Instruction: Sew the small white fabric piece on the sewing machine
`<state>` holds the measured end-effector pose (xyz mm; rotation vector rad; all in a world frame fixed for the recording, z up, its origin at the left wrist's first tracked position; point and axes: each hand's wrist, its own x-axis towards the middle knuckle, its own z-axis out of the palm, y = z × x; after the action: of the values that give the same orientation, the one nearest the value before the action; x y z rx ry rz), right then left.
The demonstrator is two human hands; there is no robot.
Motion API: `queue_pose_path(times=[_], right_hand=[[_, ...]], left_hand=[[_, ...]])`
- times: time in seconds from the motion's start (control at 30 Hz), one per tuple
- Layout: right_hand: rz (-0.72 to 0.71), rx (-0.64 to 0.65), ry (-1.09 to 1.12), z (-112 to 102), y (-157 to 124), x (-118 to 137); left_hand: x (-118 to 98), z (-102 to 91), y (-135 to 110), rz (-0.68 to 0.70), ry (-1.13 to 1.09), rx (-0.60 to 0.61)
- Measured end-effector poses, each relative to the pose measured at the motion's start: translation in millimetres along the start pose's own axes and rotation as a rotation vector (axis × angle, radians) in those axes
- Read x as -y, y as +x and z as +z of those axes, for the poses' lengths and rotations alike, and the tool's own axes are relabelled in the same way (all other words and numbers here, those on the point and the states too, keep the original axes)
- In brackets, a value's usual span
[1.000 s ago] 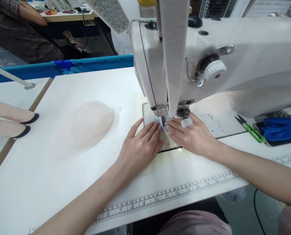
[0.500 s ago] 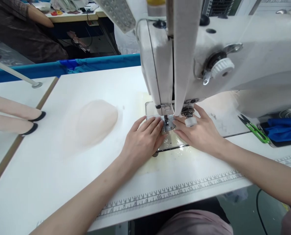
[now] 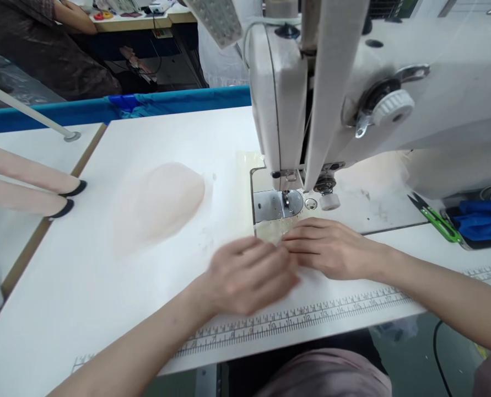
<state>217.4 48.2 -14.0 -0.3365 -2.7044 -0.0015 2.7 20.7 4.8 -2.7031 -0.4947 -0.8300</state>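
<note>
In the head view, my left hand [image 3: 251,275] is just in front of the sewing machine's needle plate [image 3: 270,206], fingers curled inward and smeared by motion. Whatever it may hold is hidden. My right hand [image 3: 330,248] rests beside it, fingers stretched out and lying flat, their tips close to the left fingers. A faint pale patch shows below the right fingers, too indistinct to name. Behind both hands stands the presser foot [image 3: 285,201], with no hand at it. A sheer beige teardrop-shaped fabric piece [image 3: 166,204] lies on the white table to the left.
Green-handled scissors [image 3: 437,220] and a blue cloth [image 3: 485,218] lie at the right. The machine head [image 3: 282,105] rises over the table. Two beige tubes with black ends [image 3: 34,179] extend from the left. A printed ruler [image 3: 286,325] runs along the front edge. Another person [image 3: 30,49] is beyond.
Both hands have drawn back from the presser foot towards the table's front edge. The left fingers, flat before, are now curled. The needle plate is uncovered, and the view has shifted slightly.
</note>
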Motion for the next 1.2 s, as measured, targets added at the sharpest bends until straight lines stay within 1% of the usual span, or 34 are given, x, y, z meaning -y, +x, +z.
queue_pose_path(times=[0.03, 0.07, 0.1, 0.13, 0.17, 0.23, 0.3, 0.37, 0.43, 0.47, 0.53, 0.6, 0.63, 0.67, 0.73, 0.77, 0.87, 0.93, 1.0, 1.07, 1.13, 1.2], right_hand=[[-0.011, -0.022, 0.010, -1, 0, 0], [0.001, -0.061, -0.001, -2, 0, -1], [0.037, -0.104, -0.025, -4, 0, -2], [0.088, -0.161, -0.051, -5, 0, -4], [0.150, -0.224, -0.067, -6, -1, -5], [0.265, -0.330, -0.038, -8, -1, -7], [0.360, -0.387, 0.049, -10, -1, -6], [0.469, -0.407, 0.164, -12, 0, -3], [0.598, -0.390, 0.348, -15, 2, 3], [0.661, -0.350, 0.479, -16, 4, 6], [0.750, -0.196, 0.771, -18, 6, 11], [0.800, -0.032, 1.003, -18, 8, 14], [0.821, 0.017, 1.076, -17, 8, 15], [0.842, 0.027, 1.116, -15, 8, 14], [0.885, -0.037, 1.128, -12, 9, 13], [0.904, -0.080, 1.109, -10, 9, 11], [0.945, -0.190, 0.966, -7, 10, 9], [0.933, -0.231, 0.861, -8, 12, 10], [0.893, -0.244, 0.799, -8, 13, 11], [0.859, -0.226, 0.778, -8, 13, 13], [0.837, -0.204, 0.777, -9, 13, 13], [0.826, -0.202, 0.795, -10, 13, 13]], left_hand=[[3, 0.5, -1, -0.143, 0.067, 0.010], [7, 1.8, -2, -0.289, 0.130, 0.055], [10, 3.6, -3, -0.415, 0.175, 0.123], [13, 5.6, -4, -0.507, 0.193, 0.200], [14, 7.3, -5, -0.562, 0.184, 0.267], [15, 9.0, -5, -0.612, 0.128, 0.350], [14, 8.4, -5, -0.640, 0.074, 0.384], [12, 6.4, -4, -0.684, 0.011, 0.391], [12, 4.2, -4, -0.748, -0.097, 0.387], [12, 3.3, -3, -0.791, -0.170, 0.374], [12, 1.6, 0, -0.874, -0.356, 0.321], [13, 0.3, 3, -0.914, -0.556, 0.250], [13, -0.2, 5, -0.910, -0.646, 0.219], [13, -0.5, 7, -0.894, -0.720, 0.191], [11, -0.7, 9, -0.879, -0.806, 0.154], [10, -0.6, 10, -0.897, -0.812, 0.136], [2, -0.8, 11, -0.999, -0.772, 0.083], [-5, -1.1, 12, -1.032, -0.776, 0.095], [-9, -1.1, 14, -1.054, -0.801, 0.156], [-10, -0.6, 15, -1.110, -0.842, 0.194], [-6, -0.1, 16, -1.173, -0.954, 0.191], [1, -0.2, 15, -1.197, -1.098, 0.178]])
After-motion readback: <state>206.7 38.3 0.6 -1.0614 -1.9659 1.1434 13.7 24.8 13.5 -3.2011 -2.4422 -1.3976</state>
